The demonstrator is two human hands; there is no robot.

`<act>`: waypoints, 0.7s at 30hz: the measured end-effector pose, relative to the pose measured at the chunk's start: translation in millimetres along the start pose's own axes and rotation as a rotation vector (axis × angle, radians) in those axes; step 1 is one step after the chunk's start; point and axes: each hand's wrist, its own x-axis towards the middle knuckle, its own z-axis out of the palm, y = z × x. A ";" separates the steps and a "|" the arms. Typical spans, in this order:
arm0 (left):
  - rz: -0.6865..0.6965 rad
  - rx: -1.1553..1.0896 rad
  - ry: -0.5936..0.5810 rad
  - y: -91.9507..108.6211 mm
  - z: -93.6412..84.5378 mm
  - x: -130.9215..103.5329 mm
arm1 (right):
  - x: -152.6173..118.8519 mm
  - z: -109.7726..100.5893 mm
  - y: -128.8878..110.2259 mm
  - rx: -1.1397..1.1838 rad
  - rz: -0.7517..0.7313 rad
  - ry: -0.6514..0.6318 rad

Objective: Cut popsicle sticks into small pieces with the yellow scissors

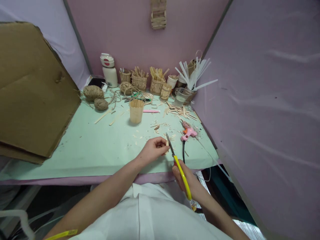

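Near the table's front edge, my left hand (155, 149) is closed, its thumb and fingers pinching a small pale wooden piece (167, 144). My right hand (184, 176) is wrapped round the yellow handle of a pair of scissors (183, 175). The dark scissor blades point up and away, right beside the wooden piece; whether they touch it I cannot tell. Small shavings and a brown chip (156, 127) lie just beyond my hands. A cup made of wooden strips (136, 111) stands upright farther back, left of the chip.
A pink glue gun (189, 131) with a black cord lies right. Loose sticks (183, 111), twine balls (93, 92), a pink pen (151, 111), stick-filled baskets (139, 82), a white bottle (110, 71) and white glue sticks (196, 75) are farther back. Large cardboard (32, 90) stands left.
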 end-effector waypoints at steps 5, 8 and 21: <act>-0.026 -0.040 -0.051 -0.6 -1.6 0.3 | -1.6 -3.3 6.9 0.018 0.016 -0.025; -0.043 -0.047 -0.071 -0.2 -2.7 0.2 | -3.1 -6.9 6.5 0.021 0.008 -0.044; -0.089 0.055 -0.133 7.9 -5.5 -2.2 | -14.5 -24.6 -8.7 0.079 0.095 -0.051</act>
